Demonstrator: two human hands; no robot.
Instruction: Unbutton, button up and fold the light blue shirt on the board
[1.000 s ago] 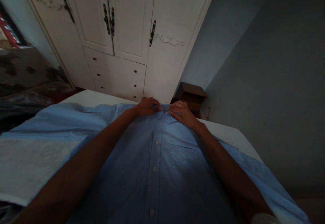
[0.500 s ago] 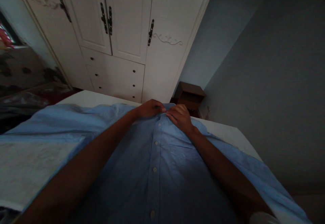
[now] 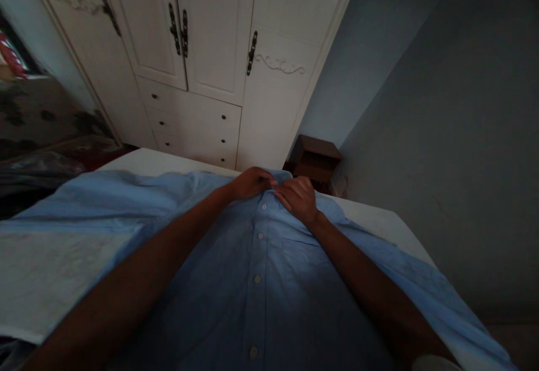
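A light blue button-up shirt (image 3: 219, 270) lies spread face up, its sleeves stretched out to both sides. Several pale buttons run down its front placket (image 3: 257, 279), and these look fastened. At the collar (image 3: 283, 175), my left hand (image 3: 251, 183) pinches the fabric from the left. My right hand (image 3: 298, 196) grips the collar opening from the right, its fingertips meeting those of the left. The top button, if it is there, is hidden by my fingers. A chest pocket (image 3: 301, 250) sits below my right hand.
Under the shirt is a white-covered table (image 3: 379, 214). Beyond it stands a white wardrobe (image 3: 210, 34) with dark handles and drawers. A brown wooden cabinet (image 3: 318, 149) is in the corner by the grey wall (image 3: 455, 135). Dark bundled stuff (image 3: 37, 174) lies at the left.
Both hands stay at the collar, with only a slight shift of the fingers downward. The shirt lies as before, and the view has moved a little.
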